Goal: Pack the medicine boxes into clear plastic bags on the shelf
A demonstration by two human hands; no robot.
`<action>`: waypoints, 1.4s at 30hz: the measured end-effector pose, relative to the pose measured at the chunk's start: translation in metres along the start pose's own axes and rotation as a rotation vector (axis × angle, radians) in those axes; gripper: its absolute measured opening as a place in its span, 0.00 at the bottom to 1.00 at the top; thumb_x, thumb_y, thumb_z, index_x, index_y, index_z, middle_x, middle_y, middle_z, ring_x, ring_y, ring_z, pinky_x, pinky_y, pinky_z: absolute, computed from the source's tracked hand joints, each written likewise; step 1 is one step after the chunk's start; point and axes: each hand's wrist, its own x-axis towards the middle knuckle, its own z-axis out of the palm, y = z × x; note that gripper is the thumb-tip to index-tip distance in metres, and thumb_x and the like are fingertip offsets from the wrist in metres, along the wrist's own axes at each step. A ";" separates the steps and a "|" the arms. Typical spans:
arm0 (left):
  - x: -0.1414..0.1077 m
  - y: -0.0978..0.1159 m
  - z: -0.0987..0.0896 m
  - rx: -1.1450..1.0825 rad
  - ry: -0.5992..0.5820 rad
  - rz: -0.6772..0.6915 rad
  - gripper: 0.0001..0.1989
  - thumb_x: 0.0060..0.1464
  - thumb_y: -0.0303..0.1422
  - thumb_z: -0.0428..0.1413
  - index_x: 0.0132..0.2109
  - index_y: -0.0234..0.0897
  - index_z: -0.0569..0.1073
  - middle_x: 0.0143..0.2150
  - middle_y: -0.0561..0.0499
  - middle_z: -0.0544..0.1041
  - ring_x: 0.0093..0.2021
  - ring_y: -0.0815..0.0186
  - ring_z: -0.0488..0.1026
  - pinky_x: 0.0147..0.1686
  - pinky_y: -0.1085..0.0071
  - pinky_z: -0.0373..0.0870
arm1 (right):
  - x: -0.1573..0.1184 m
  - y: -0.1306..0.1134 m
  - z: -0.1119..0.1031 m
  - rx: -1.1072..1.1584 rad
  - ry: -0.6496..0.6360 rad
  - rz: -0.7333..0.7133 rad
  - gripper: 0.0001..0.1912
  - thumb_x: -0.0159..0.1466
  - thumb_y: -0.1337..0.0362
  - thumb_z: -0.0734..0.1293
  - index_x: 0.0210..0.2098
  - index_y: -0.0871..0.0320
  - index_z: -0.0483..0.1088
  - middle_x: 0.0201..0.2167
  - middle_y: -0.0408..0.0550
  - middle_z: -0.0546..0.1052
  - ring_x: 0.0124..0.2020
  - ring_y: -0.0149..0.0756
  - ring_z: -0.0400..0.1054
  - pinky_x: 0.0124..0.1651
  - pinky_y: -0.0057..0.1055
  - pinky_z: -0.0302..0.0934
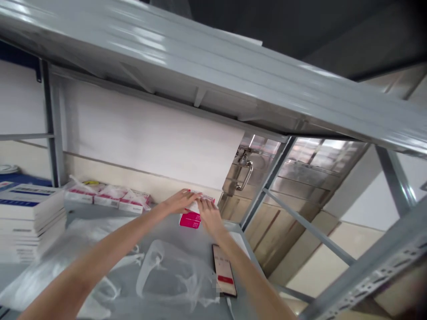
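A pink-and-white box (190, 220) is at the far side of the grey metal shelf, close to the wall. My left hand (181, 202) grips it from the left, with its fingers across the upper part. From the right, my right hand (209, 215) has its fingers bent over the same box. Part of the white top is hidden by both hands. A crumpled clear plastic bag (176, 271) lies on the shelf below the hands. Under my right forearm is a phone (224, 271) with a lit screen and a cable plugged into its lower end.
Several pink-and-white boxes in plastic wrap (106, 196) stand along the wall at the left. A stack of white-and-blue boxes (31, 218) is at the far left, beside more plastic bags (80, 249). A metal upper shelf (200, 62) hangs overhead; rack posts (267, 182) stand at the right.
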 end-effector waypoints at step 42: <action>-0.173 0.118 -0.016 0.337 -0.186 -0.174 0.23 0.51 0.35 0.61 0.53 0.33 0.71 0.52 0.40 0.73 0.54 0.51 0.66 0.60 0.53 0.50 | -0.121 -0.103 0.043 0.374 -0.220 0.017 0.26 0.61 0.66 0.65 0.59 0.53 0.62 0.56 0.51 0.67 0.54 0.41 0.64 0.48 0.31 0.62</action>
